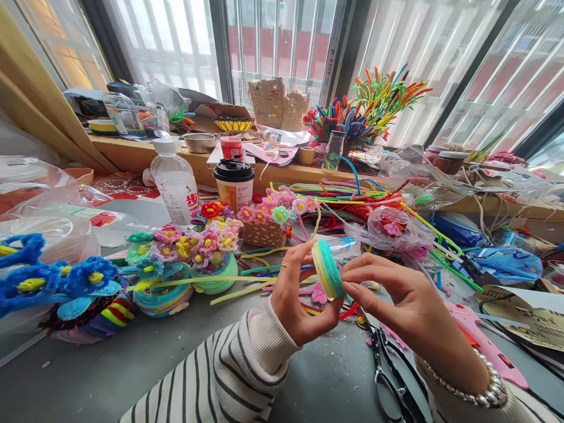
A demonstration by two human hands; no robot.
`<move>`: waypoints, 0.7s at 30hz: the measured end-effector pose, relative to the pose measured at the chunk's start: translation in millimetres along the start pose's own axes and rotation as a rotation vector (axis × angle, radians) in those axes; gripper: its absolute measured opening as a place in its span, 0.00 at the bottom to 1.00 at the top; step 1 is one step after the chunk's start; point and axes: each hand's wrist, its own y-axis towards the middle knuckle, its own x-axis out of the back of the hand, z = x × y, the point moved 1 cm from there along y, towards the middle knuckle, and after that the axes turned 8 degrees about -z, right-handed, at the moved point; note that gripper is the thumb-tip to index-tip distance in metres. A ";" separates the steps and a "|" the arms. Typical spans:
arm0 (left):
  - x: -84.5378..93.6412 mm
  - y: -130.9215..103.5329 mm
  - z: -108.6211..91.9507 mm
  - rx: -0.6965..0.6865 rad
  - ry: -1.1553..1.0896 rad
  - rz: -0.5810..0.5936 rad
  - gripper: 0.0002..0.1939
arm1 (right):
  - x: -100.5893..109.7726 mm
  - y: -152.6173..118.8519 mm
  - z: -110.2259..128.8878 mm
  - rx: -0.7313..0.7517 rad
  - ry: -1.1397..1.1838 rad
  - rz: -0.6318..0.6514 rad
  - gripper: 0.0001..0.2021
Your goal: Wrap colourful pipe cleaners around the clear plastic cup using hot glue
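A small round coil of green and yellow pipe cleaner [326, 267] is held on edge above the middle of the grey table. My left hand [291, 302] is closed around its rim, thumb below and fingers above. The fingertips of my right hand [403, 296] pinch at the coil's right side; what exactly lies between them is hidden. Beneath my right hand are black-handled scissors [388, 390] on the table. A pink glue gun [487, 341] lies to the right of that hand. Loose yellow pipe cleaners [247, 291] stretch out left of my left hand.
Pipe-cleaner flower pots [214, 273] stand at the left, with blue flowers [94, 276] nearest the edge. Behind them are a water bottle [174, 182] and a lidded paper cup [233, 185]. A colourful pipe-cleaner pile [352, 202] covers the back. A windowsill [259, 179] runs behind.
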 end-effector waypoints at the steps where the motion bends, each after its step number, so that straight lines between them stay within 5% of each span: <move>1: 0.1 -0.2 0.2 0.008 -0.010 0.001 0.37 | -0.2 0.2 0.0 0.004 -0.007 -0.006 0.05; 9: 0.0 7.4 9.3 0.393 -0.400 -0.156 0.29 | 6.2 0.6 -6.2 -0.009 -0.092 -0.193 0.13; 14: 3.4 14.9 12.8 0.658 -0.570 -0.271 0.26 | 8.7 0.0 -6.7 -0.005 -0.112 -0.270 0.06; 21: 5.4 17.7 11.5 0.789 -0.741 -0.261 0.23 | 10.7 -1.0 -12.1 -0.057 0.022 -0.331 0.06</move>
